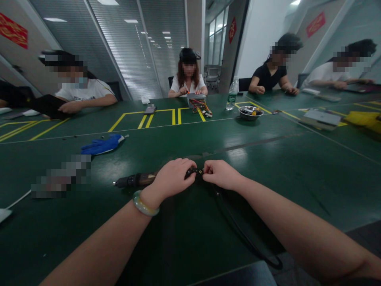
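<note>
An electric screwdriver (pixel 133 181) with a dark, partly see-through body lies along the green table, its tip pointing left. My left hand (pixel 172 178) is closed around its rear part, fingers over the top. Close against that end, my right hand (pixel 220 174) pinches the end of a black cable (pixel 235 222). A small dark connector (pixel 200 172) shows in the narrow gap between both hands. Whether plug and screwdriver are joined cannot be made out. From my right hand the cable runs down and right past the table's front edge.
A blue glove (pixel 102 145) and a pixelated object (pixel 62 178) lie left of the screwdriver. Further back stand a water bottle (pixel 232 94), a metal bowl (pixel 251 113) of small parts, and a box with coloured wires (pixel 200 104). Several people sit across the table (pixel 297 178).
</note>
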`<action>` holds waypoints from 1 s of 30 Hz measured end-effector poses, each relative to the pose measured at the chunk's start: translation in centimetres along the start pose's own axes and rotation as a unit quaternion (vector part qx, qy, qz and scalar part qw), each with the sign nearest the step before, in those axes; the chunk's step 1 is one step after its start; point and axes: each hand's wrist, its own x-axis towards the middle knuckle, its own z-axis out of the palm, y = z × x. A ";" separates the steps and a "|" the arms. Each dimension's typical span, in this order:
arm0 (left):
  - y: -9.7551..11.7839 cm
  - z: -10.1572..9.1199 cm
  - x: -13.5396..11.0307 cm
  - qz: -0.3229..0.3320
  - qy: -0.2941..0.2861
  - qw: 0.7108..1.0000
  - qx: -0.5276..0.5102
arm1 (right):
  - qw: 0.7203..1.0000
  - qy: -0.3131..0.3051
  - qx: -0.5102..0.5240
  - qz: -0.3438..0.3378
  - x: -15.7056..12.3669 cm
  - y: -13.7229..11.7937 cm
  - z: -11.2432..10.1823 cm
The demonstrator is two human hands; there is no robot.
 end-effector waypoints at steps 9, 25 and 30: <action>-0.4 0.0 0.1 0.015 -0.013 1.000 -0.009 | 1.000 -0.007 -0.002 -0.001 0.1 0.2 0.2; -0.4 -0.1 0.2 0.001 -0.021 0.999 -0.028 | 1.000 -0.020 -0.001 0.000 0.1 0.1 -0.1; -0.5 0.0 0.2 0.010 -0.020 1.000 -0.013 | 1.000 -0.017 -0.001 -0.004 0.1 0.2 0.0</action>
